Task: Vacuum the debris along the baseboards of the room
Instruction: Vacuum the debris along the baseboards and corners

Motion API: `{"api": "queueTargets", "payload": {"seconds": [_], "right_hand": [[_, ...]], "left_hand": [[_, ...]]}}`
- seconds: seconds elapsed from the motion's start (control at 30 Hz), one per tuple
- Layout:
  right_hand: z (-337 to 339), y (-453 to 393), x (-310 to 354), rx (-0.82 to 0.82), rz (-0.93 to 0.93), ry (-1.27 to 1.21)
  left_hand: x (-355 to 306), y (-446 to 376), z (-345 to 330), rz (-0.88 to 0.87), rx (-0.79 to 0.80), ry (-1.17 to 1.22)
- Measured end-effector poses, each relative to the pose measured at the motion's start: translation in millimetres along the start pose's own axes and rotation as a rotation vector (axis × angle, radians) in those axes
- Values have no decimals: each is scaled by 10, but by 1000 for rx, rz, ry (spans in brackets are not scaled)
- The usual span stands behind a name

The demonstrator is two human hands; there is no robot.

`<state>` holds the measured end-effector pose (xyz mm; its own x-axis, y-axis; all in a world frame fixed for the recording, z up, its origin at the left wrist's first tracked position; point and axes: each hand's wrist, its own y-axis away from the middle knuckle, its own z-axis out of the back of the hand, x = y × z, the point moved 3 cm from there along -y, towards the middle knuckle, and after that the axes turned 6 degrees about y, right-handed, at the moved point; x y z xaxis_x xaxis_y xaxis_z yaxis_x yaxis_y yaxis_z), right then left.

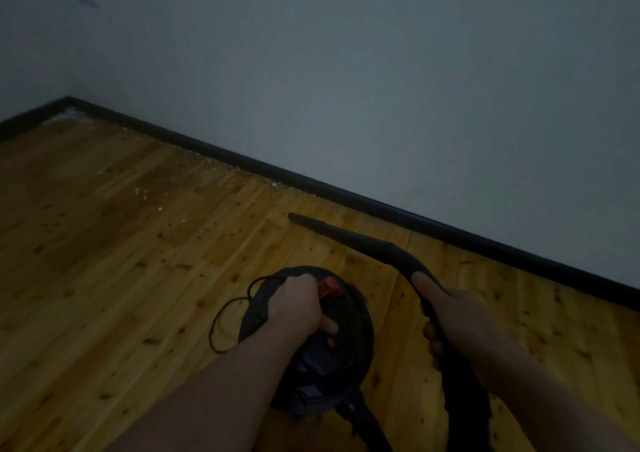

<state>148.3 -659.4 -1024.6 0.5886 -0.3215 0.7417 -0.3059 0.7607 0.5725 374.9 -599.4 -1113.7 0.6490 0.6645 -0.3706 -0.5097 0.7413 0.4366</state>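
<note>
A wooden floor (114, 243) of knotty yellow planks fills the lower part of the view and meets a plain pale wall (381, 88) along a dark baseboard (346, 193), which runs from the far corner at upper left down toward the right. The room is dim. Pale debris (214, 174) lies scattered on the floor right against the baseboard, thickest toward the corner, with a few loose bits farther out from it.

Out from the baseboard, a round dark vacuum (311, 340) with a red switch on top stands on the floor. The left hand (298, 304) grips the handle on top of it, fingers curled around. A thin black cord (228, 316) loops out on the side of the vacuum away from the baseboard. The right hand (450, 313) is wrapped around the curved black nozzle (349, 238), whose narrow tip points along the floor near the baseboard, just short of the debris. The hose trails from this hand out of view.
</note>
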Motion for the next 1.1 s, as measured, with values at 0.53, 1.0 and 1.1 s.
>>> {"api": "queueTargets", "payload": {"seconds": [0.53, 1.0, 1.1], "right_hand": [[165, -108, -2, -154, -38, -102], [66, -7, 31, -219, -68, -121], [4, 3, 104, -203, -33, -117]], "left_hand": [[-51, -192, 67, -55, 20, 2], [-39, -259, 64, -92, 19, 44], [-39, -241, 63, -102, 17, 54]]}}
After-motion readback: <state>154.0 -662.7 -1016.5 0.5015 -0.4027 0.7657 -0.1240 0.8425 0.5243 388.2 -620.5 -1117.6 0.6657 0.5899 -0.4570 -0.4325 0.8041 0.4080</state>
